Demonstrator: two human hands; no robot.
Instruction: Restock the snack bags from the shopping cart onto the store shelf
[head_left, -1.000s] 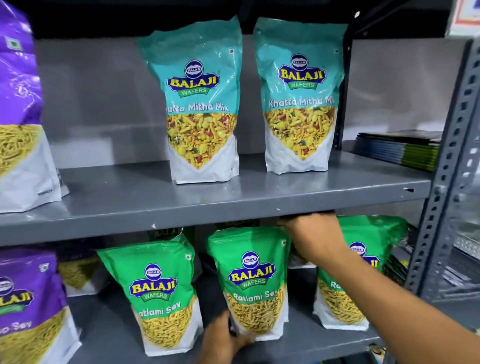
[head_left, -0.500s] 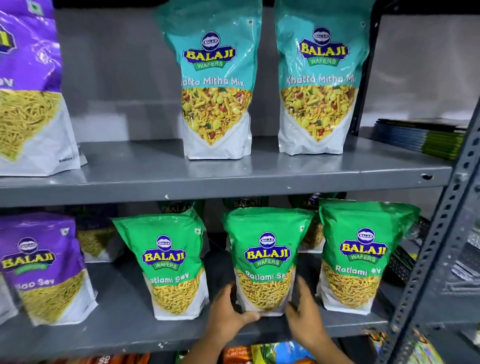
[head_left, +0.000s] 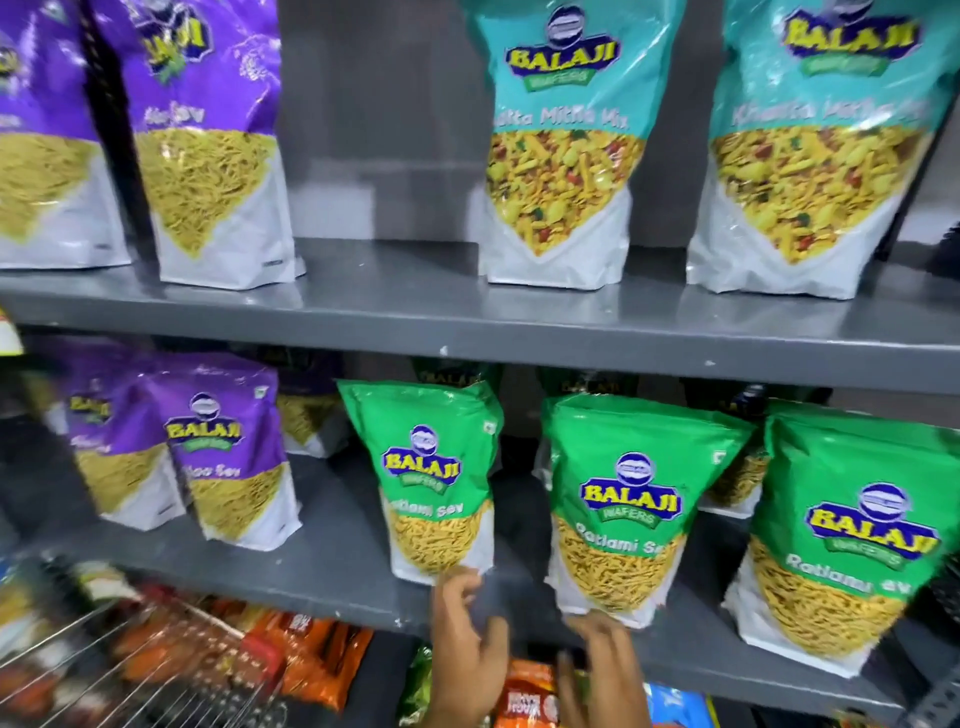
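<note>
Three green Ratlami Sev bags stand upright on the lower grey shelf (head_left: 332, 571): one at the left (head_left: 436, 478), one in the middle (head_left: 623, 504), one at the right (head_left: 841, 540). My left hand (head_left: 467, 644) hovers in front of the shelf edge, fingers apart, just below the left green bag. Below the middle green bag is my right hand (head_left: 602, 670), fingers spread and empty. The wire shopping cart (head_left: 156, 670) shows at bottom left with orange snack bags (head_left: 317, 654) in and beside it.
Purple Aloo Sev bags (head_left: 234, 457) stand at the left of the lower shelf, with more (head_left: 208, 140) on the upper shelf. Two teal Khatta Mitha Mix bags (head_left: 561, 145) stand upper right. More packets lie below the shelf near my hands.
Both hands have let go of the middle green bag and dropped below the shelf edge. The view has swung left and down, bringing the purple bags and the cart into sight.
</note>
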